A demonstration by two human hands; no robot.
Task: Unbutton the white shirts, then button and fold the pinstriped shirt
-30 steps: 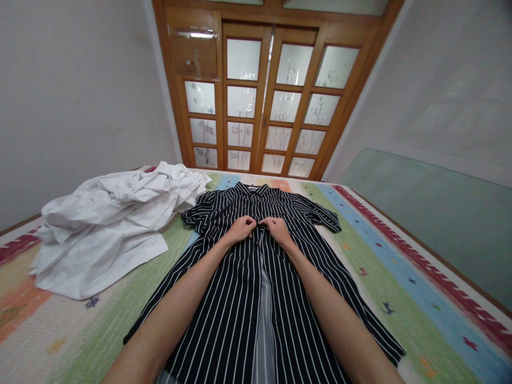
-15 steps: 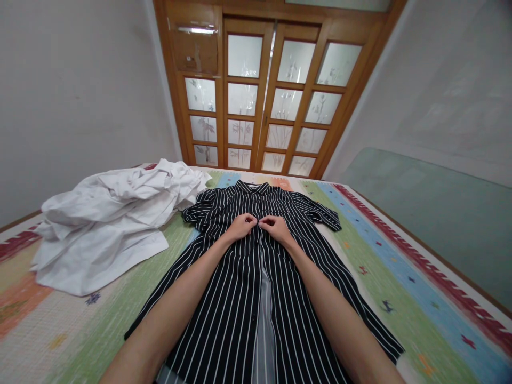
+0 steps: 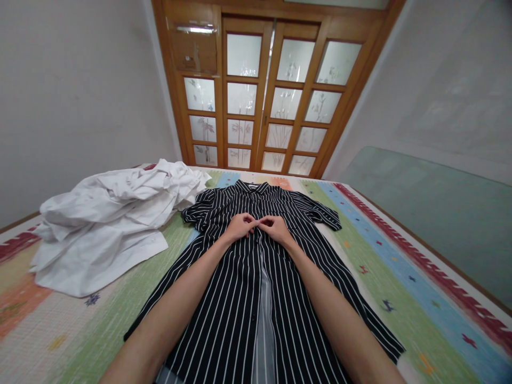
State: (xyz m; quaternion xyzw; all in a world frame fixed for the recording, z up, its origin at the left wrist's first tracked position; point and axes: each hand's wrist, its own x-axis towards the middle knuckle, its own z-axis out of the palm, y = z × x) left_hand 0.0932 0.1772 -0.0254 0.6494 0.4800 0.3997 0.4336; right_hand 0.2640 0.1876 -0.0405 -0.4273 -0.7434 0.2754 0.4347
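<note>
A black short-sleeved shirt with white stripes [image 3: 224, 288] lies face up, collar away from me. Its front is closed near the chest and parts lower down, where a grey strip of the inside shows. My left hand [image 3: 241, 226] pinches the front edge at mid-chest. Right beside it, my right hand [image 3: 274, 228] pinches the same spot, and the fingertips of both hands meet. Whatever button sits between them is hidden by the fingers. A small dark button [image 3: 253, 318] shows further down the front edge.
A crumpled white garment [image 3: 108, 218] lies to the left of the shirt. Beneath both is a colourful striped cover [image 3: 376, 261] with small figures. Wooden doors with glass panes [image 3: 272, 101] stand at the far end, and a pale green panel [image 3: 436, 208] runs along the right.
My fingertips have come together at the front edge, closing the small gap between my hands. The shirt and white garment lie as before.
</note>
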